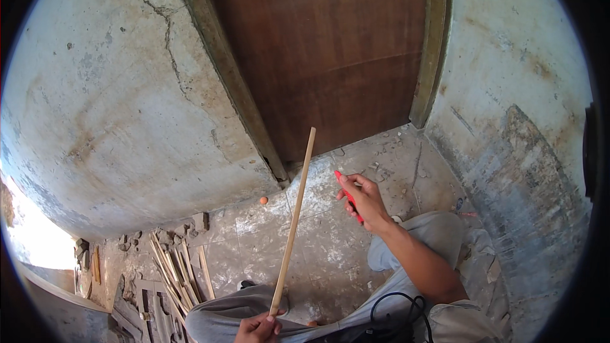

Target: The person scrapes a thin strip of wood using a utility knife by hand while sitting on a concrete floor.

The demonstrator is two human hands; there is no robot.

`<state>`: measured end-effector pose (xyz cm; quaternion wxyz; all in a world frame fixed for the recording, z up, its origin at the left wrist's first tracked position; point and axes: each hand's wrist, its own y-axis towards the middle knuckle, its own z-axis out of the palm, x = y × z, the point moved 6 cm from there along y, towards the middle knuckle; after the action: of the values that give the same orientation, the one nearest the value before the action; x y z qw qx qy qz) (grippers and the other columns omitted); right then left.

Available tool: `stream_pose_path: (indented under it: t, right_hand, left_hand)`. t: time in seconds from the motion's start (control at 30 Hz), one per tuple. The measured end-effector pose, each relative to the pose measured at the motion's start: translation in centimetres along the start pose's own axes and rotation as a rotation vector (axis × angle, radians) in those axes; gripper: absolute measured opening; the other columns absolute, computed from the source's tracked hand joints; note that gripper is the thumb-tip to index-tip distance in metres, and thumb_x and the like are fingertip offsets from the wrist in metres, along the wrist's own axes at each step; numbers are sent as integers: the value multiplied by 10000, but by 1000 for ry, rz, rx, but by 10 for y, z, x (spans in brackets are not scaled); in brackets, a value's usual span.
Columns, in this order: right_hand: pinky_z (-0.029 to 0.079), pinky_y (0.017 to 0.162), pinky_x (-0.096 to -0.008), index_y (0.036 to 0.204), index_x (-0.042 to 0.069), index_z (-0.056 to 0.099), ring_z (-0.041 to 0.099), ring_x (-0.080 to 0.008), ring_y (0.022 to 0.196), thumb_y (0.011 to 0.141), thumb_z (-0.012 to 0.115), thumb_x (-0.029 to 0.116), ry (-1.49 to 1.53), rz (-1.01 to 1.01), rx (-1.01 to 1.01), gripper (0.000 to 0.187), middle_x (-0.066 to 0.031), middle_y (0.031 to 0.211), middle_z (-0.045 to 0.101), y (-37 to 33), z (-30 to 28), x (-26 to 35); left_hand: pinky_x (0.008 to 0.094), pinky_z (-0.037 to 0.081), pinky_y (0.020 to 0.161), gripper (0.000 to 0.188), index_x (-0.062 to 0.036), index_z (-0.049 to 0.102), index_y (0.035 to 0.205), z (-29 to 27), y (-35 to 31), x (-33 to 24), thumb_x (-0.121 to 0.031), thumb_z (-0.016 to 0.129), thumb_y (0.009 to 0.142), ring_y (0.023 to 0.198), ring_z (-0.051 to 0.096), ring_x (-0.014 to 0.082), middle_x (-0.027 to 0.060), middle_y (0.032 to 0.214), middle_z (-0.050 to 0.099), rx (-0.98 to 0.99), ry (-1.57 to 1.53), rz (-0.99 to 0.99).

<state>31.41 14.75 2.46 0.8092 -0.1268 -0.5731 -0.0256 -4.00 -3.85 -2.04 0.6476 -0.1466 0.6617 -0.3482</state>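
Note:
Between the fingers of my left hand (257, 329), low in the head view, is the bottom end of a long, thin wooden strip (293, 225). The strip slants up and slightly right, its far end standing before the door. My right hand (365, 200) is to the right of the strip, apart from it, and closed around a slim red utility knife (349, 198). The knife's red ends stick out above and below my fingers; I cannot make out a blade.
Several loose wooden strips (180, 273) lie on the floor at the left, by grey slatted pieces (152, 305). A small orange ball-like thing (264, 200) is near the cracked wall (127, 101). Ahead stands a brown door (324, 57). A black cord (406, 298) crosses my lap.

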Motion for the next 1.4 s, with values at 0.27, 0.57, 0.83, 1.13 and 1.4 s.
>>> stream_pose_path:
  t: [0.27, 0.57, 0.83, 1.13, 1.4]
  right_hand:
    - [322, 420, -205, 1032, 25, 641, 399, -17, 476, 936, 707, 326, 42, 5, 14, 323, -42, 871, 685, 4, 10, -23]
    - [327, 431, -199, 1092, -16, 651, 411, -8, 491, 951, 692, 282, 11, 83, 74, 332, -75, 918, 722, -6, 24, -41]
    - [304, 435, -212, 1025, -12, 671, 397, -14, 498, 927, 723, 195, -32, 163, 108, 235, 11, 718, 611, -11, 32, -57]
    - [316, 434, -207, 976, -4, 665, 417, -20, 492, 920, 732, 187, -61, 175, 130, 210, 31, 676, 558, -12, 32, -62]
    - [325, 437, -207, 978, -9, 664, 427, -25, 492, 915, 736, 178, -85, 188, 123, 209, 19, 683, 570, -11, 31, -67]
  left_hand:
    - [271, 458, 444, 409, 61, 526, 1320, 53, 45, -103, -249, 420, 1075, 481, 451, 93, 78, 855, 596, 222, -110, 66]
    - [288, 498, 450, 422, 55, 486, 1355, 76, 96, -97, -254, 408, 1078, 478, 460, 98, 88, 888, 615, 355, -152, 74]
    - [298, 558, 512, 423, 50, 481, 1364, 73, 98, -72, -256, 399, 1084, 511, 506, 108, 77, 896, 614, 414, -153, 59]
    - [302, 570, 526, 414, 40, 490, 1376, 71, 93, -67, -224, 483, 1057, 528, 511, 95, 70, 916, 601, 395, -19, 117]
    - [285, 585, 633, 442, 21, 522, 1333, 69, 104, -69, -207, 651, 977, 645, 586, 97, 65, 969, 618, 271, 54, 256]
